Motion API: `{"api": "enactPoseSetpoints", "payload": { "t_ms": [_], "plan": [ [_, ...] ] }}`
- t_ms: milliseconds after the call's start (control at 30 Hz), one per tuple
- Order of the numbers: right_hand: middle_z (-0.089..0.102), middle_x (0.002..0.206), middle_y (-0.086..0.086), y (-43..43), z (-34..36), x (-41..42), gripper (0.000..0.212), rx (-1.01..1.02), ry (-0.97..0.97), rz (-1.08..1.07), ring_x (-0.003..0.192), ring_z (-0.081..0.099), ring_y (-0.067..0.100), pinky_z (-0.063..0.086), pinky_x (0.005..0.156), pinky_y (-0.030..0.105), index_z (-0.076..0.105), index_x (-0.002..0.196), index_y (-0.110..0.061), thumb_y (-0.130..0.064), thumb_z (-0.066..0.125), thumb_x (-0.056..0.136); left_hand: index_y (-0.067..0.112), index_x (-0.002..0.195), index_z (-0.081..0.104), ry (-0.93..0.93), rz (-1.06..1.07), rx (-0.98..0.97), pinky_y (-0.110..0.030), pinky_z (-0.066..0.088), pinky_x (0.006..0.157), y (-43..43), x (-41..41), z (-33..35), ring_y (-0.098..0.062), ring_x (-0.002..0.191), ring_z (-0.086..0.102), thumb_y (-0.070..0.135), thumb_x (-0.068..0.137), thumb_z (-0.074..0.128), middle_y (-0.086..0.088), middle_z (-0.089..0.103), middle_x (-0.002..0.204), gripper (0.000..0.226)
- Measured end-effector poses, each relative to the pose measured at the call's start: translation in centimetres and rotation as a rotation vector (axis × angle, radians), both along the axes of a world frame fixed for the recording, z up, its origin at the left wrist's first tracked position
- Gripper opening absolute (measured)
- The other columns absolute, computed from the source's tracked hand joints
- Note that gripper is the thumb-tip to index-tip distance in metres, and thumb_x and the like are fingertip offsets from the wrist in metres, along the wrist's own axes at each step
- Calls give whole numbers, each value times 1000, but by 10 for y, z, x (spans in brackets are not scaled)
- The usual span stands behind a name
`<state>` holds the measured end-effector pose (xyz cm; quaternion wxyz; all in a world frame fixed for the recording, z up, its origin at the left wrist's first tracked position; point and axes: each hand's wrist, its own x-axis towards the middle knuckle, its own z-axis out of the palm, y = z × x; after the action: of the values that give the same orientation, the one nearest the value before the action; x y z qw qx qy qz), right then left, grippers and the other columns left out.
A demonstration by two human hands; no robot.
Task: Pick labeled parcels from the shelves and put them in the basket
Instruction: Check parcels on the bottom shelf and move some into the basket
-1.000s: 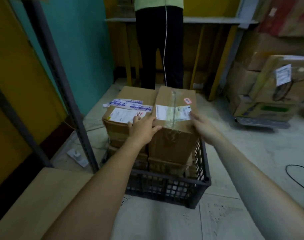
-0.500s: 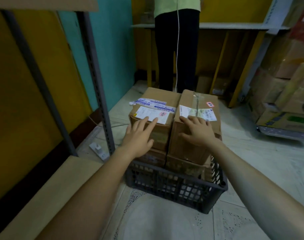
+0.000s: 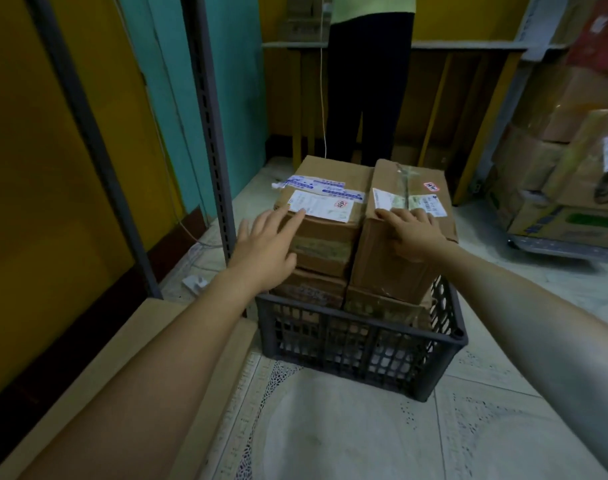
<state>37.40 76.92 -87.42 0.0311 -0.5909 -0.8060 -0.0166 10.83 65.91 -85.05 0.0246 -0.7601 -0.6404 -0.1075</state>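
Observation:
A dark plastic basket [image 3: 361,355] stands on the floor, stacked with cardboard parcels above its rim. Two labeled parcels sit on top side by side: the left parcel [image 3: 325,202] with white and blue labels, and the right parcel [image 3: 404,258] with a taped white label. My left hand [image 3: 266,251] hovers with fingers spread at the left parcel's near corner, fingertips at its label. My right hand [image 3: 415,230] lies flat, fingers apart, on the right parcel's near top edge. Neither hand grips anything.
A grey metal shelf post [image 3: 210,133] rises just left of the basket, over a low wooden shelf board [image 3: 98,386]. A person in dark trousers [image 3: 364,81] stands behind the basket. More cardboard boxes [image 3: 569,188] are piled on a trolley at the right.
My hands let go of the right parcel's sides. The left hand moved over to the left parcel's corner; the right hand slid onto the right parcel's top. My view shifted right.

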Motion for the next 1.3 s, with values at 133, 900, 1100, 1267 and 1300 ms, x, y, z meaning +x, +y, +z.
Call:
{"api": "enactPoseSetpoints", "payload": {
  "t_ms": [133,900,1100,1267,1300],
  "plan": [
    [23,152,5,4,1,-10,68,57,4,5,134,22,34,17,110,53,11,145,-34,-18,45,89,30,147,3,38,-56,-34,-52,5,113,18,18,-12,-24,143,2,30,92,44,-1,-2,157,69],
    [1,157,4,-12,120,69,71,-428,296,170,143,9,31,11,115,45,9,147,-32,-36,51,90,23,148,7,174,15,-522,-53,22,110,96,145,141,-34,141,15,28,94,45,-10,7,157,67],
    [11,156,4,-48,154,119,72,-545,485,-182,142,15,28,19,114,50,16,146,-31,-49,52,86,21,145,13,3,60,-588,-52,26,108,58,178,211,-35,136,24,28,92,45,-11,16,152,63],
    [10,156,8,6,64,219,84,-720,673,-774,140,17,34,20,114,46,9,147,-25,-55,55,83,26,147,7,-68,-28,-515,-43,16,114,73,204,145,-23,142,13,32,93,44,0,10,155,66],
    [12,155,9,19,41,238,85,-760,712,-823,138,19,36,21,113,47,13,147,-23,-53,58,82,25,148,6,-70,-56,-512,-39,15,115,81,215,119,-21,142,14,33,94,42,0,10,156,66]
  ]
}}
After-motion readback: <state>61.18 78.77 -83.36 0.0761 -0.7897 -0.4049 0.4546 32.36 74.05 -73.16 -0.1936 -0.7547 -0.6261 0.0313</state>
